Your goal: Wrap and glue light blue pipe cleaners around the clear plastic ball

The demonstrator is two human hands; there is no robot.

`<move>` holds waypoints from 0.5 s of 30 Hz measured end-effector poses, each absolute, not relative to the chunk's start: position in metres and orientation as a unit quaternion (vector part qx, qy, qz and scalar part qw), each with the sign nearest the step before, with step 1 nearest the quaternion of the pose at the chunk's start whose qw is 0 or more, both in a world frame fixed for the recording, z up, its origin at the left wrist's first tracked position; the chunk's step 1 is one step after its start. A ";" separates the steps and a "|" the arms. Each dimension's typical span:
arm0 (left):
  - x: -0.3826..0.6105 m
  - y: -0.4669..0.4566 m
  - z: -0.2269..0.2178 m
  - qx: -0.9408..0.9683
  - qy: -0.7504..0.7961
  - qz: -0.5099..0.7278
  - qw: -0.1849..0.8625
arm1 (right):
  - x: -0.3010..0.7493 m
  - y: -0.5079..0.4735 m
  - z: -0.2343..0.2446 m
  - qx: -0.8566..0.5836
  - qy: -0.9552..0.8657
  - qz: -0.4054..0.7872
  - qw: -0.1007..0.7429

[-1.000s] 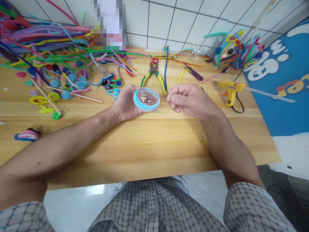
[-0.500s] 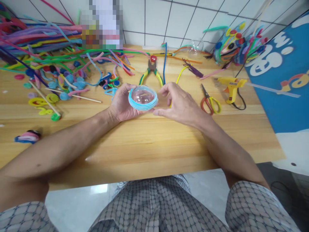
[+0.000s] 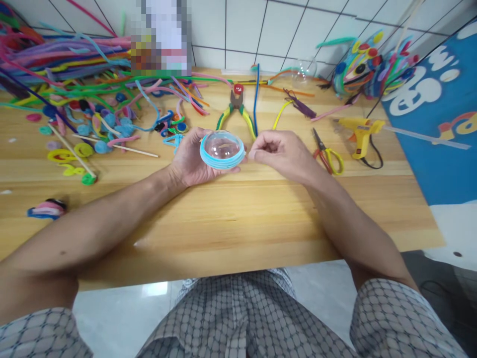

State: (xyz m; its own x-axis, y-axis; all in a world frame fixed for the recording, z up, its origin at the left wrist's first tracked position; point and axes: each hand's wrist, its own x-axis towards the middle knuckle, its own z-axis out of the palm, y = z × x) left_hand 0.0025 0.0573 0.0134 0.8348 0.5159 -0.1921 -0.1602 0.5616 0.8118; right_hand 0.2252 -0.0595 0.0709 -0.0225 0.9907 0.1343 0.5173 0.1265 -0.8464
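Note:
A clear plastic dome (image 3: pixel 222 147) with light-blue pipe cleaner wound around its rim rests in my left hand (image 3: pixel 188 158), whose fingers wrap its left side and underside. Just right of the dome is my right hand (image 3: pixel 281 155), thumb and fingertips pinched together close to the blue rim. Whatever lies in that pinch, if anything, is too small to make out. Behind the dome lie pliers (image 3: pixel 236 107) with green and yellow handles, beside a straight blue pipe cleaner (image 3: pixel 256 99). A yellow pipe cleaner (image 3: pixel 282 114) lies beyond my right hand.
Scissors (image 3: pixel 328 153) and a yellow glue gun (image 3: pixel 359 134) lie to the right. Decorated balls (image 3: pixel 356 69) and another clear dome (image 3: pixel 303 72) stand by the tiled wall. Piled pipe cleaners (image 3: pixel 70 59), several wooden sticks (image 3: pixel 119 145) and pom-poms cover the left of the table (image 3: pixel 238 223).
My right hand's thumb and fingers, apart before, have closed into a pinch beside the rim. My left hand keeps holding the dome, and the whole view has shifted slightly.

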 end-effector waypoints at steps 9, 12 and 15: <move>0.003 0.056 0.011 0.399 0.242 0.186 0.865 | 0.215 -0.069 0.075 -0.516 -0.700 0.242 0.431; 0.004 0.057 0.008 0.394 0.246 0.189 0.865 | 0.212 -0.069 0.071 -0.511 -0.719 0.234 0.409; 0.004 0.057 0.008 0.392 0.240 0.176 0.871 | 0.212 -0.068 0.068 -0.507 -0.727 0.225 0.405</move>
